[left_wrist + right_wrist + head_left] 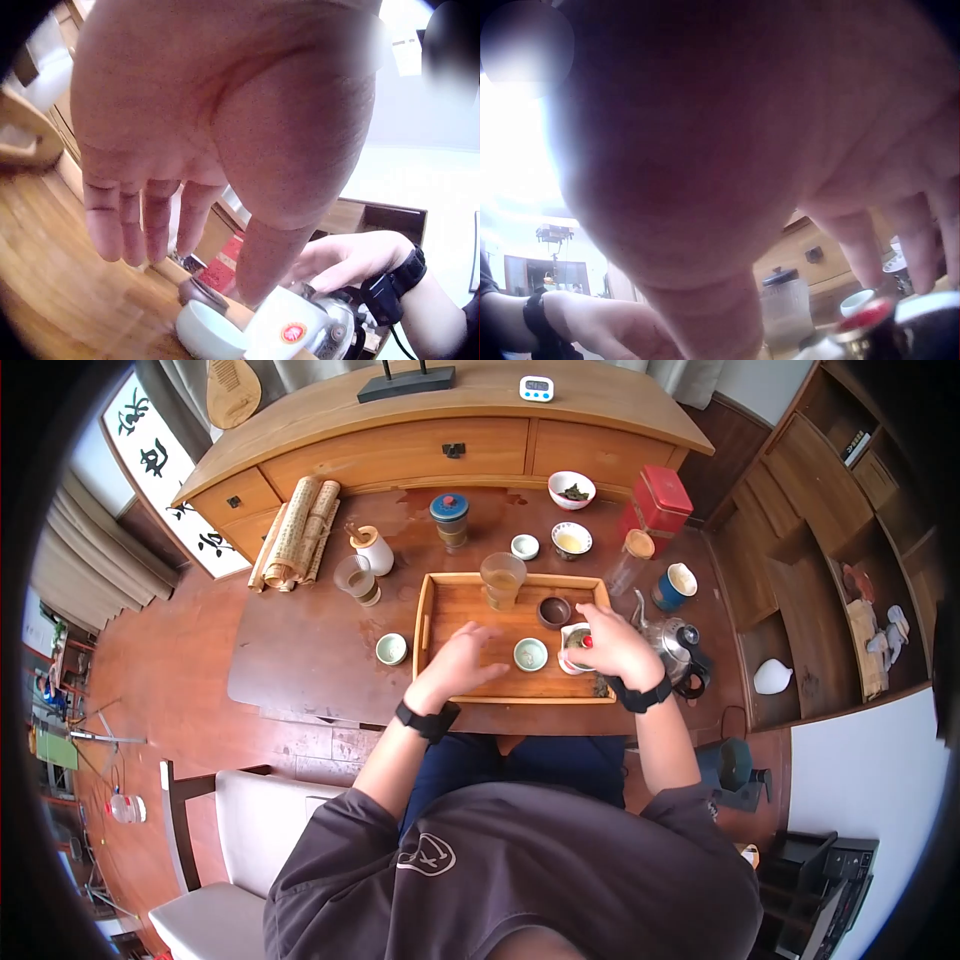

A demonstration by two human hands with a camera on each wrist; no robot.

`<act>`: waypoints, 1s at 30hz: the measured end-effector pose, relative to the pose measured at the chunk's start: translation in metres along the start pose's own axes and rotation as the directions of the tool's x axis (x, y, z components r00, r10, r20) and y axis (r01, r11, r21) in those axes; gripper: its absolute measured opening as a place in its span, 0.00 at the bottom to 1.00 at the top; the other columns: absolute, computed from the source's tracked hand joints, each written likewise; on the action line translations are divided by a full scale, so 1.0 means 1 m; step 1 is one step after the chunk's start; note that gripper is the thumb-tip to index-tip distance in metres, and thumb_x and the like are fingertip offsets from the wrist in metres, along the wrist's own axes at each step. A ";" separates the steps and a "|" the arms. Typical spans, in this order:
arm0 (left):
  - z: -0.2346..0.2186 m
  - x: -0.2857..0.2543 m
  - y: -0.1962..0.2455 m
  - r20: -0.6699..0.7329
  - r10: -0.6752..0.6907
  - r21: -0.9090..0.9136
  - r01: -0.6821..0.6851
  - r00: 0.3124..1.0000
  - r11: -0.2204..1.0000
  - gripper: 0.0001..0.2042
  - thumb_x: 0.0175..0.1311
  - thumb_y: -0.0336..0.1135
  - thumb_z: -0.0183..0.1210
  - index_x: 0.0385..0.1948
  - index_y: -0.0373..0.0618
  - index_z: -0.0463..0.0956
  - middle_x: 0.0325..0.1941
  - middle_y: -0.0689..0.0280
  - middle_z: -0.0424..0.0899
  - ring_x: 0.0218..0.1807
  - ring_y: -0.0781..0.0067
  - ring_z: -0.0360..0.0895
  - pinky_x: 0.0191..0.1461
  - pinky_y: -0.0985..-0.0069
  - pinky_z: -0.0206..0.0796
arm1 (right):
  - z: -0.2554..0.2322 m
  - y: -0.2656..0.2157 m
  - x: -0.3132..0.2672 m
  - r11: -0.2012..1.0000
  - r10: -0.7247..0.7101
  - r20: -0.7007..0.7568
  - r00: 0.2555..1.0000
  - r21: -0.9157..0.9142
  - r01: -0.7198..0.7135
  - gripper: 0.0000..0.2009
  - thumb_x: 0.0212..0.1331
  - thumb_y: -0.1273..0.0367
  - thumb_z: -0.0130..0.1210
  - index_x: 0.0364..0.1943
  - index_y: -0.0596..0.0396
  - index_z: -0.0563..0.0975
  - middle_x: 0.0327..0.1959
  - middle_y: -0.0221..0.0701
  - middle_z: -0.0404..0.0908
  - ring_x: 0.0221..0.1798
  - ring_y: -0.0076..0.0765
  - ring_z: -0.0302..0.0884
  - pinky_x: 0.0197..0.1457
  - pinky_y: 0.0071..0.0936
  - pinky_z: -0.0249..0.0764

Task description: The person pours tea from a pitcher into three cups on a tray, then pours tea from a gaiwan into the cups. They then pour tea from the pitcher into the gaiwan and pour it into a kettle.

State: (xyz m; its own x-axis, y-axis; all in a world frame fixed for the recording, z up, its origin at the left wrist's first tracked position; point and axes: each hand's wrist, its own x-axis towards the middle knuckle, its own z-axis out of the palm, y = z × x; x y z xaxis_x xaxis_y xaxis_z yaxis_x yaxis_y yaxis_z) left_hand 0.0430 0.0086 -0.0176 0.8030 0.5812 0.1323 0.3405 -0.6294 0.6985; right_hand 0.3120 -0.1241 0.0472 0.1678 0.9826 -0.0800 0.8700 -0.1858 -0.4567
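Observation:
My left hand hovers over the left part of the wooden tray, fingers apart and nothing held; in the left wrist view its palm faces the camera. A pale green cup sits between the hands. My right hand is spread above a white vessel with a red spot on top; whether it touches is unclear. That vessel shows a red emblem in the left wrist view. A dark brown cup and a glass pitcher of brownish liquid stand behind.
Right of the tray is a steel kettle; a blue cup and red box are behind it. At left are a green cup, a glass and rolled mats. Bowls stand beyond the tray.

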 end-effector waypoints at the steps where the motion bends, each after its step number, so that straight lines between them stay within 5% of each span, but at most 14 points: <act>1: 0.013 0.005 0.000 0.005 0.018 0.026 -0.018 1.000 0.999 0.32 0.56 0.42 0.76 0.61 0.34 0.78 0.57 0.47 0.83 0.59 0.47 0.81 0.65 0.59 0.73 | 0.006 0.001 -0.009 0.999 -0.011 -0.021 1.000 0.046 0.012 0.45 0.50 0.57 0.77 0.70 0.67 0.70 0.61 0.56 0.79 0.67 0.59 0.77 0.72 0.43 0.73; 7: 0.044 0.028 0.025 0.098 0.030 0.049 -0.035 0.995 0.998 0.34 0.50 0.40 0.78 0.60 0.36 0.78 0.57 0.46 0.83 0.63 0.44 0.77 0.70 0.57 0.69 | 0.028 0.004 -0.031 0.989 -0.039 -0.189 0.981 0.134 0.065 0.44 0.51 0.62 0.76 0.71 0.67 0.68 0.68 0.52 0.76 0.72 0.58 0.73 0.75 0.44 0.70; 15: 0.064 0.035 0.015 -0.023 0.047 0.134 -0.044 0.999 0.990 0.28 0.42 0.34 0.79 0.50 0.39 0.82 0.50 0.49 0.84 0.55 0.42 0.78 0.64 0.55 0.71 | 0.031 0.006 -0.033 0.992 -0.058 -0.214 0.975 0.102 0.081 0.42 0.53 0.61 0.76 0.70 0.67 0.69 0.68 0.53 0.76 0.70 0.58 0.75 0.74 0.44 0.72; 24: -0.001 0.036 0.039 -0.143 0.032 0.077 -0.021 0.989 0.997 0.26 0.46 0.38 0.79 0.49 0.39 0.84 0.49 0.51 0.86 0.53 0.49 0.85 0.59 0.60 0.78 | 0.033 0.011 -0.032 0.986 -0.088 -0.235 0.968 0.117 0.118 0.42 0.52 0.61 0.76 0.70 0.66 0.70 0.69 0.53 0.76 0.70 0.58 0.75 0.73 0.44 0.73; 30: -0.054 0.064 0.017 -0.242 -0.006 0.038 0.016 0.970 0.999 0.27 0.47 0.39 0.78 0.50 0.37 0.83 0.50 0.53 0.86 0.50 0.56 0.86 0.56 0.65 0.79 | 0.031 0.009 -0.031 0.986 -0.076 -0.218 0.973 0.130 0.106 0.42 0.51 0.61 0.76 0.70 0.66 0.70 0.69 0.53 0.76 0.70 0.59 0.75 0.73 0.44 0.73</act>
State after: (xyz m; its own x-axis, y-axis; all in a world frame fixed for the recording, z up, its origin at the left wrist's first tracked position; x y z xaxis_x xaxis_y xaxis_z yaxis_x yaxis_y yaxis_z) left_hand 0.0740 0.0630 0.0414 0.6586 0.6925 0.2943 0.3716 -0.6394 0.6731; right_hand 0.3001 -0.1559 0.0180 0.1987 0.9685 0.1501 0.8154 -0.0784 -0.5736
